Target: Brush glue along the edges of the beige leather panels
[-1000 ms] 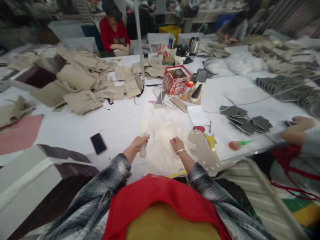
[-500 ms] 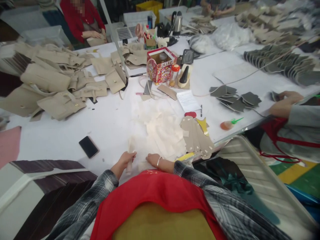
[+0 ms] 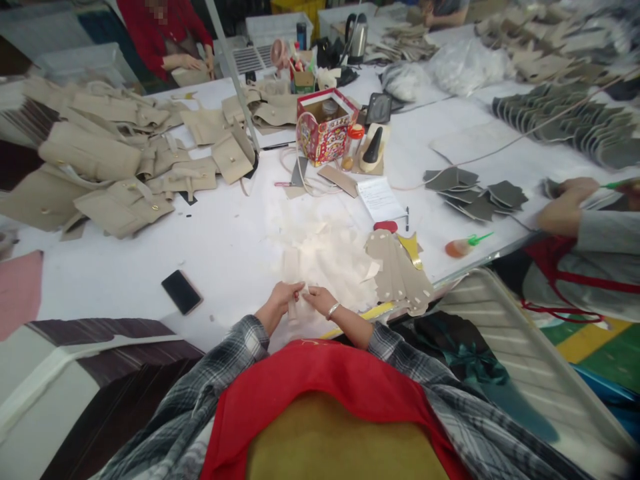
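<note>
My left hand is closed around a pale beige strip, which stands up and also sticks out below the fist. Close beside it, my right hand, with a bracelet at the wrist, pinches its fingers together near the strip. Whatever lies between those fingertips is too small to make out. Just beyond both hands spreads a heap of thin cream-white scraps. To the right of the heap lie flat beige cut pieces with small pale tabs, a yellow piece on top.
A phone lies left of my hands. Beige bags are piled at the far left. A red patterned box, a notebook and a small bottle stand or lie beyond. At right, a co-worker's hand handles grey pieces.
Both my hands have moved right and slightly away from me, the left one carrying the strip. My right hand has come up next to the left, fingertips nearly meeting.
</note>
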Demonstrator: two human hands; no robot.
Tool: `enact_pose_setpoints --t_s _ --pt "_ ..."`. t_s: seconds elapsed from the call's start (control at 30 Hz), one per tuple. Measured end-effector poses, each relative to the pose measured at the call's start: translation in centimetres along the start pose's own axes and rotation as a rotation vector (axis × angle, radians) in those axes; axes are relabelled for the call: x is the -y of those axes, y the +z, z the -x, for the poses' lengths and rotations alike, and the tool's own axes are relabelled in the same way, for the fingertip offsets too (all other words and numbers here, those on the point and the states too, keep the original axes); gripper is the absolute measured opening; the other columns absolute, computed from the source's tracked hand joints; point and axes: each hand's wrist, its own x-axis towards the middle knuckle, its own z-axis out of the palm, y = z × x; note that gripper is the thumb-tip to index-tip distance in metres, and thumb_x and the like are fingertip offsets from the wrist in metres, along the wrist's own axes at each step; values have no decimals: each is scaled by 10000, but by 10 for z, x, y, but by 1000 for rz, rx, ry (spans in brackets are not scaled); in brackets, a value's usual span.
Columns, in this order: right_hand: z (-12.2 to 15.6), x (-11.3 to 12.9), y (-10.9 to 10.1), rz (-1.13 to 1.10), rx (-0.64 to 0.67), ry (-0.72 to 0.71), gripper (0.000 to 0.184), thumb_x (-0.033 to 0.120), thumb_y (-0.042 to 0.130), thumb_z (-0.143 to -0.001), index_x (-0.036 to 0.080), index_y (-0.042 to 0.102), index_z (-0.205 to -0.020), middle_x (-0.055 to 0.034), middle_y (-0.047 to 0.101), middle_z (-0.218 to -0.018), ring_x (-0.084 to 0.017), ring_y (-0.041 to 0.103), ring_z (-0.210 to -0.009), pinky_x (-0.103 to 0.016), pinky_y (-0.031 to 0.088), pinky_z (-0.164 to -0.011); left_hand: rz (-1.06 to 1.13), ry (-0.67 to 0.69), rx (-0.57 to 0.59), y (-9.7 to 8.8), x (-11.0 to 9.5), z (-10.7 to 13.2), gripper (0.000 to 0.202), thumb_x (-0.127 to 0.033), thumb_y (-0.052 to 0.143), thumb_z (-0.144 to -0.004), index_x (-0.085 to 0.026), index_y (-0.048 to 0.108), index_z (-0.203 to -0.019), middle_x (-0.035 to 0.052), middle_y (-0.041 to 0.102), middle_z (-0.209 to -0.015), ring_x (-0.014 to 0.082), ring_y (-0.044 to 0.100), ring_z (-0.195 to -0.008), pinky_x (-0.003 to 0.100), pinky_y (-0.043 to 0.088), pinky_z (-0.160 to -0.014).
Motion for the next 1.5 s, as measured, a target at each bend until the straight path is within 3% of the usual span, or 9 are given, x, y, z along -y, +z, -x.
enact_pose_setpoints --t_s 0.2,0.43,0.53,0.7,0.83,1.03,1.17,1.3,1.5 --pt "2 -2 -10 0 -165 70 517 502 494 -805 187 315 -436 60 226 -431 -75 269 -458 -235 200 -464 -49 46 -68 16 -1 1 353 -284 786 -541 -152 479 -424 -24 449 -340 68 388 -324 215 257 -352" --pt "16 -6 -19 83 -102 -108 377 339 374 -906 180 494 -586 8 502 -575 -103 454 -595 -225 311 -577 7 74 -103 13 -12 -15 257 -241 743 -591 -127 528 -508 -25 499 -404 53 403 -350 199 298 -379" --pt "17 -14 -19 16 -113 -124 345 347 394 -888 177 522 -617 12 532 -616 -101 470 -620 -216 323 -594 48 72 -38 8 -16 -21 231 -241 753 -574 -118 558 -575 -32 507 -436 50 405 -361 194 295 -379" --pt "9 -18 -20 -114 -281 99 504 550 522 -761 188 369 -446 48 335 -444 -84 347 -480 -235 237 -484 128 7 186 2 -20 -15 308 -243 785 -526 -135 599 -747 -65 479 -497 39 395 -391 189 338 -415" --pt "10 -12 -18 -173 -301 154 568 616 427 -786 199 288 -427 43 258 -426 -86 294 -441 -247 210 -456 122 -43 279 5 -18 -13 333 -169 794 -470 -124 598 -736 -71 463 -477 34 379 -389 188 327 -417" --pt "18 -16 -19 -196 -200 -4 416 507 478 -762 190 372 -516 48 346 -506 -83 347 -524 -208 263 -498 82 -13 180 10 -14 -24 248 -202 773 -499 -120 549 -567 -56 447 -381 56 396 -353 203 296 -395" --pt "17 -18 -22 -238 -238 144 413 530 511 -723 193 385 -519 54 349 -489 -86 349 -505 -213 281 -489 82 -5 156 14 -13 -24 277 -238 782 -493 -130 530 -536 -43 467 -384 67 416 -352 212 304 -395" --pt "12 -23 -28 -207 -375 293 488 561 346 -824 209 379 -489 5 414 -477 -138 433 -531 -258 333 -523 101 5 187 17 -13 -21 291 -280 789 -496 -125 565 -598 -43 496 -426 64 425 -371 219 349 -421" --pt "12 -35 -43 -117 -407 269 439 461 288 -885 191 562 -675 -86 608 -708 -199 554 -755 -307 405 -703 65 52 181 11 -13 -22 236 -252 769 -512 -119 576 -539 -25 499 -400 74 442 -380 216 350 -421"
